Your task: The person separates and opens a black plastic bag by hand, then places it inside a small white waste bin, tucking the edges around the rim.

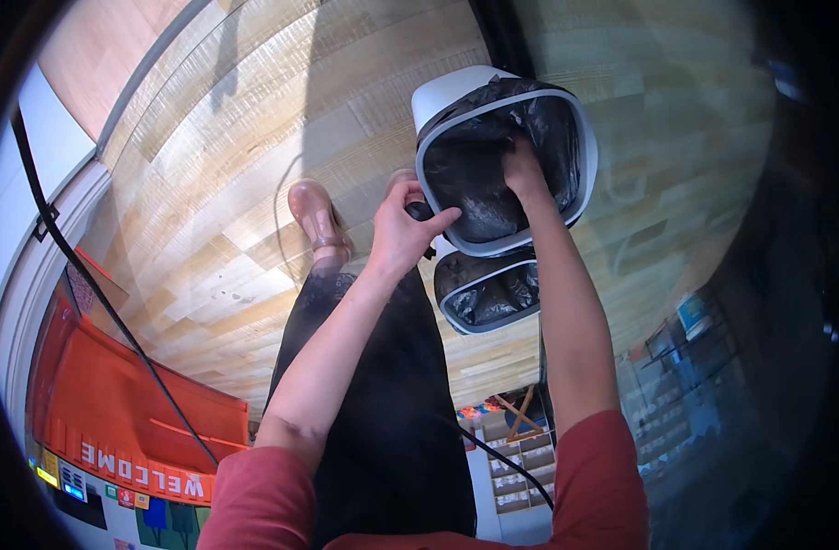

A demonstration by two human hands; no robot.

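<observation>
A white bin with a pale grey rim stands in front of me, lined with a black bin bag folded over its edge. At the rim's left side, my left hand is curled round a dark bunch of what looks like the same bag, thumb stretched toward the rim. My right hand reaches down inside the bin beside the liner. Shadow and the hand itself hide most of its fingers. A second, smaller lined bin sits just nearer to me, its opening partly behind my right forearm.
Light wood-plank floor surrounds the bins, with my shoe to their left. A glass panel rises along the right. Black cables cross the left side. An orange stand and shelves appear at the lower edge.
</observation>
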